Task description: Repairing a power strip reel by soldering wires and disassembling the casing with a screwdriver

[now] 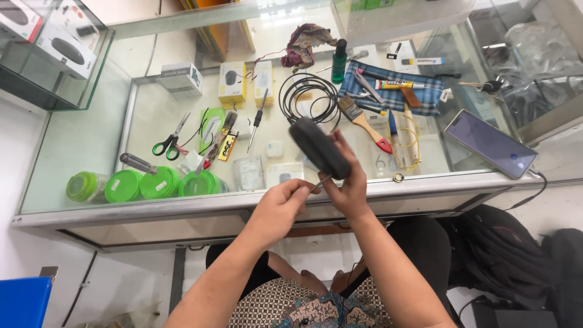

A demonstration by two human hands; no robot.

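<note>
The dark oval speaker (320, 147) sits in the right hand (346, 185), raised just above the front edge of the glass counter (79, 146), fingers wrapped firmly around its lower end. The left hand (280, 203) is closed on a thin metal tool (320, 181) whose tip meets the speaker's underside — both hands close together, nearly touching. To work well here, the tool wants a steady angle and light pressure, I judge, with the right hand bracing against any slip. Both forearms rise from the lap, elbows bent, wrists turned inward. Farther off on the counter lie green-handled scissors (168, 143), a coiled black cable (308, 97), a paintbrush (363, 123) and a phone (490, 143).
</note>
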